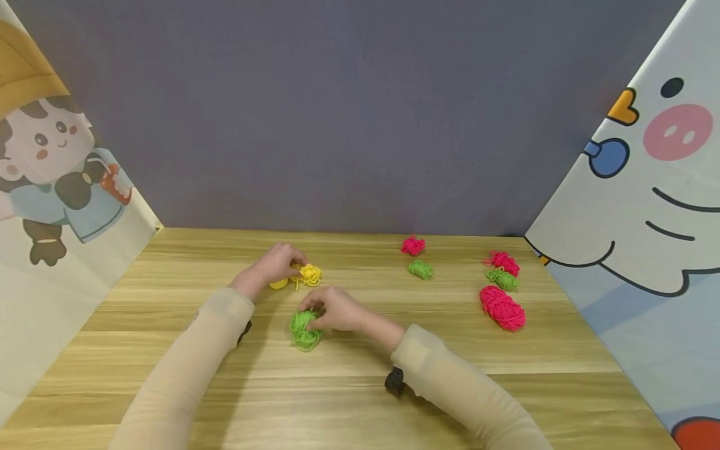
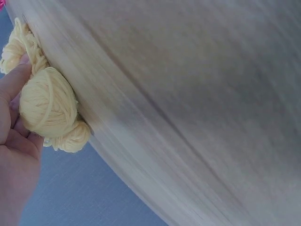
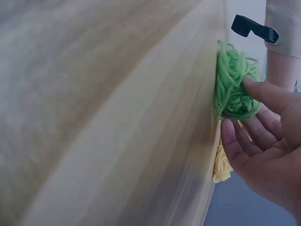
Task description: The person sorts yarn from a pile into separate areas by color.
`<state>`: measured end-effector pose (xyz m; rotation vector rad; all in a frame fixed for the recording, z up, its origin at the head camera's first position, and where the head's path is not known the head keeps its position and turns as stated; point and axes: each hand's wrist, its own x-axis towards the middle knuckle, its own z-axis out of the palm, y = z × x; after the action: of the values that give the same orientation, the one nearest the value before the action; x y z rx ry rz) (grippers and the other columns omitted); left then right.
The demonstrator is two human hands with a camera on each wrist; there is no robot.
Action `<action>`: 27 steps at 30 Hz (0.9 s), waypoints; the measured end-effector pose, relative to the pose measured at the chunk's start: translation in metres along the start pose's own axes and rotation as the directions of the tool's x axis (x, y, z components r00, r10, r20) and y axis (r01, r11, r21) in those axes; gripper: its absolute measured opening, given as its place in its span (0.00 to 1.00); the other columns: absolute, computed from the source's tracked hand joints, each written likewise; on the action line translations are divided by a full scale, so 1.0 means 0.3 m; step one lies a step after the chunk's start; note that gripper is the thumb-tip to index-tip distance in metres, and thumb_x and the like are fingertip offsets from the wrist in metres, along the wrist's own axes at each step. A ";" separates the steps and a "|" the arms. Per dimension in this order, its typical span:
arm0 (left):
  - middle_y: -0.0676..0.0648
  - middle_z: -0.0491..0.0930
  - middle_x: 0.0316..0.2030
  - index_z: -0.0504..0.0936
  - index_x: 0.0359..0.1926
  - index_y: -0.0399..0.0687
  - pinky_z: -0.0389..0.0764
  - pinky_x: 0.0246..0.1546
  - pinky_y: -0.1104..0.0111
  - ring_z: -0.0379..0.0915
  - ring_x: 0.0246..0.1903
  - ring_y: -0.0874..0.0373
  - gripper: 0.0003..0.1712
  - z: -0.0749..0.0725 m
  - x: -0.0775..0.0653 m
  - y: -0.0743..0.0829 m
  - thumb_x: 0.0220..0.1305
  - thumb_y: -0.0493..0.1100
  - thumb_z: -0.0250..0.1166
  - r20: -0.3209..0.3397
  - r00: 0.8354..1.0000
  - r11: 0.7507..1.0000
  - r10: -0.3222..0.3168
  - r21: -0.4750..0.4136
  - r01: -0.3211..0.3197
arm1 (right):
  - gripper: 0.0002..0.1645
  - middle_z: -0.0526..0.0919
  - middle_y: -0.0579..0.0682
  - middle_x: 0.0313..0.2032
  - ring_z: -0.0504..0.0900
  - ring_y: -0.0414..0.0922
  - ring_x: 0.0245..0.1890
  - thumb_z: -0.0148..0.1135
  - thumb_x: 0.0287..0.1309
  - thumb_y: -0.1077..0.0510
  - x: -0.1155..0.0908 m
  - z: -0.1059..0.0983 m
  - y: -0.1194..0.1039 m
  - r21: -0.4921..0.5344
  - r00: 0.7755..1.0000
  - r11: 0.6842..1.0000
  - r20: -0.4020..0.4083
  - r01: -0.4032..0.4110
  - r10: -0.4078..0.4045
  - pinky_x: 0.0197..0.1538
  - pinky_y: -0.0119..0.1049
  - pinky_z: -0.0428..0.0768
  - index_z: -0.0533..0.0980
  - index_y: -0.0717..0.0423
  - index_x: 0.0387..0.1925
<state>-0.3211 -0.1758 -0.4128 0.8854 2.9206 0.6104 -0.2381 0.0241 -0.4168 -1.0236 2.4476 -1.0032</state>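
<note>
My left hand (image 1: pixel 275 262) is at the yellow yarn on the left part of the table. Its thumb and fingers grip a loose yellow yarn ball (image 1: pixel 310 275). Close by that hand, a rounder yellow yarn ball (image 2: pixel 49 101) and a smaller yellow bundle (image 2: pixel 73 139) show in the left wrist view. Nearer to me, my right hand (image 1: pixel 337 309) holds a green yarn ball (image 1: pixel 305 330) at the tabletop, thumb on one side and curled fingers on the other. Loose strands hang from the green ball (image 3: pixel 235 89) in the right wrist view.
Toward the back right lie a small pink yarn ball (image 1: pixel 413 245) and a green one (image 1: pixel 420 269). Farther right are another pink ball (image 1: pixel 504 263), a green ball (image 1: pixel 502 279) and a large pink skein (image 1: pixel 502 308). A grey panel (image 1: pixel 349 125) rises behind the wooden table (image 1: pixel 360 400).
</note>
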 end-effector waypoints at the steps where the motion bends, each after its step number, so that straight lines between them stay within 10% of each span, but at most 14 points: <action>1: 0.45 0.85 0.39 0.86 0.41 0.43 0.81 0.43 0.60 0.80 0.40 0.51 0.11 0.001 0.000 0.001 0.54 0.35 0.69 0.000 1.000 1.000 0.000 0.000 0.000 | 0.18 0.85 0.45 0.41 0.80 0.34 0.38 0.72 0.47 0.61 0.000 0.002 0.001 -0.003 1.000 1.000 0.006 0.000 0.000 0.40 0.22 0.77 0.80 0.53 0.43; 27: 0.42 0.83 0.44 0.83 0.46 0.40 0.80 0.47 0.57 0.79 0.45 0.48 0.16 -0.025 -0.004 0.001 0.55 0.37 0.70 0.012 1.000 0.995 0.028 -0.094 -0.027 | 0.23 0.82 0.50 0.48 0.81 0.45 0.45 0.71 0.49 0.59 -0.034 -0.029 0.007 0.022 1.000 1.000 -0.020 0.021 -0.021 0.47 0.29 0.80 0.78 0.56 0.49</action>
<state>-0.3210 -0.1789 -0.4058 0.9165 2.8463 0.7333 -0.2365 0.0367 -0.4119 -1.0391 2.4402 -1.0495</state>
